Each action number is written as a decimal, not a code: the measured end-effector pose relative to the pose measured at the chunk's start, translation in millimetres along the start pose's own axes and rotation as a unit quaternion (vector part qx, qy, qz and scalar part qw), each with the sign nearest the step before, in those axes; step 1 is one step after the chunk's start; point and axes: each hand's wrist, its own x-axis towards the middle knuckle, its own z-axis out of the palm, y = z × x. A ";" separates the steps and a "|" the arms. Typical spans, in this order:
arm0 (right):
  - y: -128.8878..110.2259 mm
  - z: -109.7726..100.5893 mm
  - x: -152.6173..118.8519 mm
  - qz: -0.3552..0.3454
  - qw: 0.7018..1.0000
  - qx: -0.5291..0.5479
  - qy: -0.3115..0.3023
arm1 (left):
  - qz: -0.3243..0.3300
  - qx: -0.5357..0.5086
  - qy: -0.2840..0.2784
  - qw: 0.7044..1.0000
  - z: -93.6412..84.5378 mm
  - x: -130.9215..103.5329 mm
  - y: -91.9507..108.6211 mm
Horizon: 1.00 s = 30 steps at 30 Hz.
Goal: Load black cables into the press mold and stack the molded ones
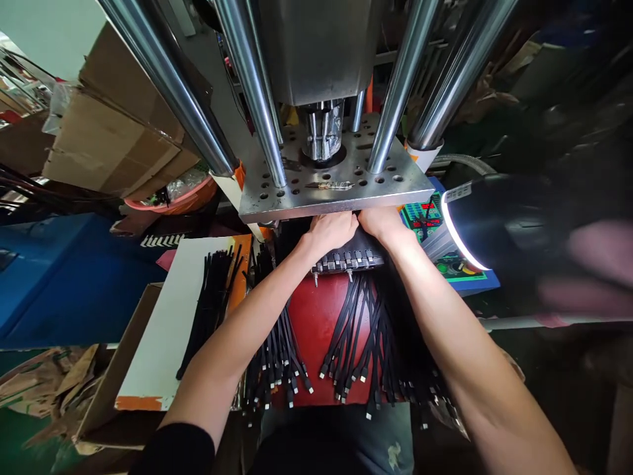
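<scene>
Under the front edge of a thick steel press plate (341, 203), both my hands reach in side by side over a black fixture (368, 249). My left hand (332, 229) is closed, knuckles up. My right hand (383, 224) is curled close beside it. The plate hides the fingertips of both, and what they hold cannot be made out. Small metal connectors sit in a row along the fixture's front edge. Below it, black USB cables (349, 330) fan out over a red surface (314, 310), their metal plugs towards me.
Steel columns (252, 99) rise around the plate. More black cables (210, 303) lie on a white board (165, 316) at left. A lit ring lamp (457, 231) and a green control panel (420, 214) stand at right. Cardboard boxes (113, 138) are stacked behind left.
</scene>
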 end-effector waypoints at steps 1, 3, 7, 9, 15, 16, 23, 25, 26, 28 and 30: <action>-0.5 -2.4 -0.7 0.004 1.000 -0.001 0.000 | 0.001 -0.001 0.003 1.000 -1.5 -1.6 -0.2; -2.6 -7.6 -9.5 0.002 1.000 -0.003 -0.003 | 0.021 -0.013 0.021 0.999 -3.3 -20.2 0.5; -20.5 -12.5 -49.6 -0.002 1.000 -0.017 0.015 | 0.187 -0.133 0.058 0.972 -1.2 -123.3 1.8; -40.5 -12.7 -70.6 -0.020 0.999 -0.023 0.030 | 0.217 -0.213 0.052 0.951 1.8 -192.2 -0.1; -109.1 -15.8 -92.0 -0.128 0.987 -0.002 -0.101 | -0.070 -0.261 0.153 0.951 23.5 -350.3 -13.7; -115.6 -16.0 -90.2 -0.122 0.986 -0.017 -0.110 | -0.110 -0.253 0.178 0.945 29.5 -365.1 -13.7; -129.6 -5.9 -43.2 -0.041 0.994 -0.061 -0.085 | -0.163 -0.305 0.227 0.910 54.2 -389.9 9.2; -133.7 -6.8 -23.5 -0.035 0.995 -0.052 -0.081 | -0.131 -0.317 0.222 0.913 53.6 -387.8 15.2; -135.8 -9.6 -17.6 -0.038 0.995 -0.049 -0.080 | -0.118 -0.321 0.218 0.914 53.4 -388.8 17.5; -137.8 -18.4 -23.9 -0.048 0.995 -0.050 -0.072 | -0.106 -0.329 0.201 0.917 56.0 -396.7 20.2; -135.0 -25.8 -66.3 -0.074 0.996 -0.007 -0.041 | -0.113 -0.342 0.163 0.918 65.1 -411.0 20.0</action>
